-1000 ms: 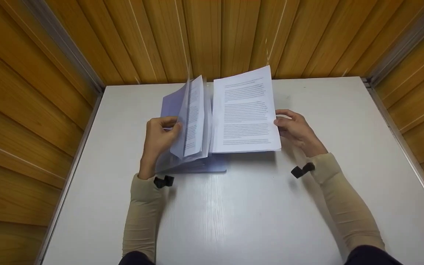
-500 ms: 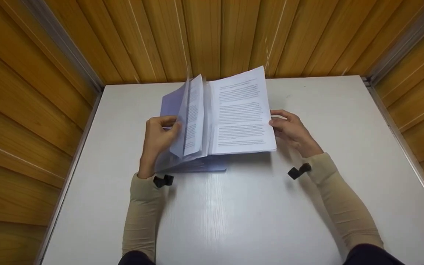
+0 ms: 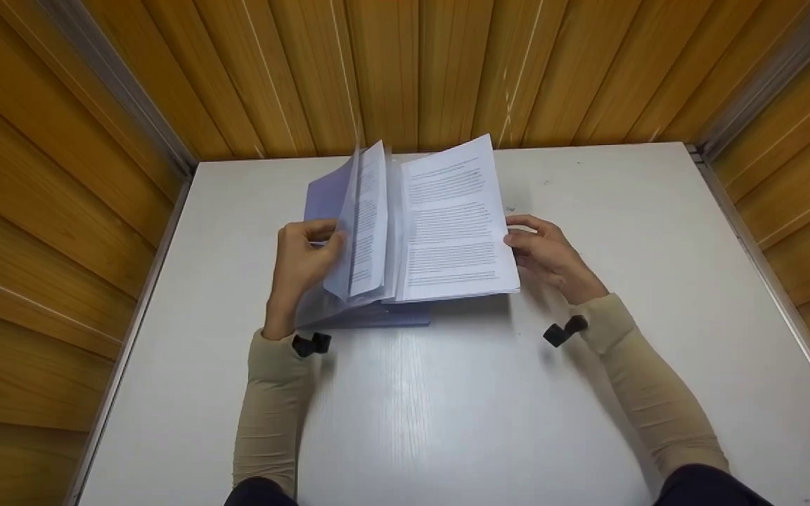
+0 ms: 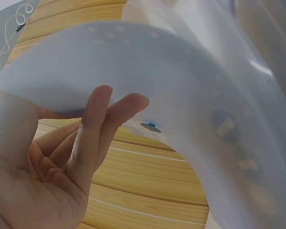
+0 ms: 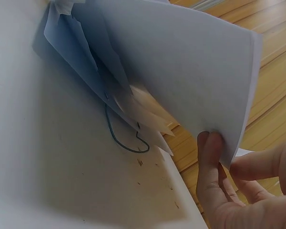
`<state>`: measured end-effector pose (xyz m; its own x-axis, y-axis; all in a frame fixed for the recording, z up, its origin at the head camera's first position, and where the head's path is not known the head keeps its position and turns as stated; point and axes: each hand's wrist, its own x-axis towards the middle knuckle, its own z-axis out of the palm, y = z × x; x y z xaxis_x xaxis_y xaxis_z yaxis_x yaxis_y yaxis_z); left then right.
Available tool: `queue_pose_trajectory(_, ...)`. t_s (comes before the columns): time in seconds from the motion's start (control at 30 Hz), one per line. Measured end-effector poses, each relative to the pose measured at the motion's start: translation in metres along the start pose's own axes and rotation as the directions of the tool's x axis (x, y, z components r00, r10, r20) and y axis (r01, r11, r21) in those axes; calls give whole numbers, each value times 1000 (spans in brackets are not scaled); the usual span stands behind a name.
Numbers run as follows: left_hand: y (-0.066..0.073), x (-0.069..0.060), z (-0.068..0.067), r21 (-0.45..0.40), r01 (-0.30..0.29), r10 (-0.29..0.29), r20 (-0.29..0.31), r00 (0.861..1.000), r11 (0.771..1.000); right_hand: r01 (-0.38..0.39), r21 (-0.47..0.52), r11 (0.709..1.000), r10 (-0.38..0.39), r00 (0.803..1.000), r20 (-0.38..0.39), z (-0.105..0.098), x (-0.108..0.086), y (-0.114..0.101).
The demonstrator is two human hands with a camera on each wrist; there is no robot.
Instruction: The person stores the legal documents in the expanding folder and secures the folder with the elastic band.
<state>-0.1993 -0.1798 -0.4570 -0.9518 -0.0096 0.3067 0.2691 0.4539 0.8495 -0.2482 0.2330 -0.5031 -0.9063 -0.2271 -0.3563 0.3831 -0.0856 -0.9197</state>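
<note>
A purple-blue folder with clear plastic sleeves (image 3: pixel 328 191) stands open on the table. My left hand (image 3: pixel 304 254) pinches the edge of a raised plastic sleeve (image 4: pixel 148 67), beside a printed page (image 3: pixel 370 225) that seems to sit inside it. Between thumb and fingers, my right hand (image 3: pixel 549 253) grips the right edge of a thin stack of printed paper (image 3: pixel 451 225). This stack is held up off the table, tilted, its left edge at the clear sleeves; whether it lies within one I cannot tell. The right wrist view shows the stack's blank back (image 5: pixel 181 62).
The white table (image 3: pixel 405 407) reaches back to wood-panelled walls (image 3: pixel 440 70). A thin dark cord loop (image 5: pixel 115 136) hangs from the folder over the tabletop in the right wrist view.
My right hand has moved left and slightly toward me, bringing the paper stack closer to the sleeves. The left hand keeps its hold and has hardly moved.
</note>
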Motion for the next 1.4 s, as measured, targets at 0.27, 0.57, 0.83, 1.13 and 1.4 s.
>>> queue_pose_trajectory(0.27, 2, -1, 3, 11, 4, -3, -2, 1000, 1000, -13, 1, 1000, 13, 1000, -3, 4, 4, 4)
queue_pose_trajectory(0.57, 3, 0, 6, 18, 12, -12, 5, 1000, 1000, -13, 11, 1000, 13, 1000, 4, 11, 8, 6)
queue_pose_trajectory(0.83, 2, -1, 7, 17, 17, -17, 2, 1000, 1000, -5, -2, 1000, 5, 1000, 28, 21, 12, 8)
queue_pose_trajectory(1.13, 0, -2, 4, 11, 24, -24, 0, 1000, 1000, -21, 12, 1000, 20, 1000, 23, 38, 17, 12)
queue_pose_trajectory(1.4, 0, -1, 4, 13, 27, -27, -7, 1000, 1000, -21, 21, 1000, 20, 999, 46, 48, 23, 14)
